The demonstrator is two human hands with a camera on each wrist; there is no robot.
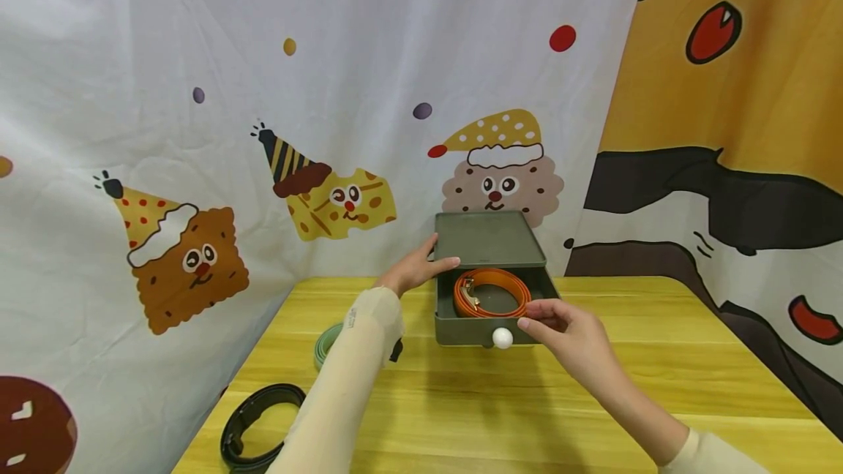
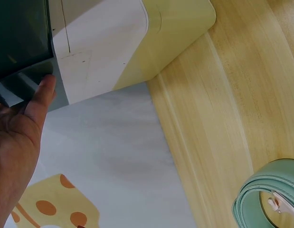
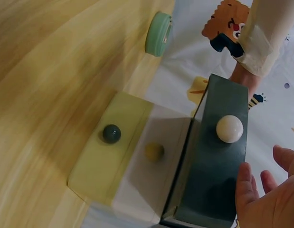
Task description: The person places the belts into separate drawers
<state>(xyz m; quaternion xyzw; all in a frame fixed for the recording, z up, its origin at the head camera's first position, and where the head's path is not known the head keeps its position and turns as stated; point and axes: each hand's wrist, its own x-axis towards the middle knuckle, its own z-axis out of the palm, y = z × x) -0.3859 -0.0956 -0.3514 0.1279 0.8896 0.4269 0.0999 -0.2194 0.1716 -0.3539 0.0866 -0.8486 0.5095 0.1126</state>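
A small drawer box has a dark green top tier point(image 1: 489, 240), a white middle tier point(image 3: 151, 156) and a yellow-green bottom tier point(image 3: 111, 149). Its top drawer point(image 1: 461, 330), with a white knob point(image 1: 503, 338), is pulled out. Inside lies a coiled orange belt point(image 1: 510, 278) with a metal buckle. My left hand point(image 1: 416, 268) rests against the box's left side, its thumb over the top's edge. At the drawer's front right corner is my right hand point(image 1: 571, 335), fingertips right at the belt's edge and the drawer's rim, thumb apart from the fingers.
A coiled green belt point(image 2: 260, 183) lies on the wooden table point(image 1: 593, 401) left of the box, partly behind my left sleeve in the head view. Nearer the front left is a coiled black belt point(image 1: 240, 419). A cartoon-printed cloth point(image 1: 369, 57) hangs behind the table.
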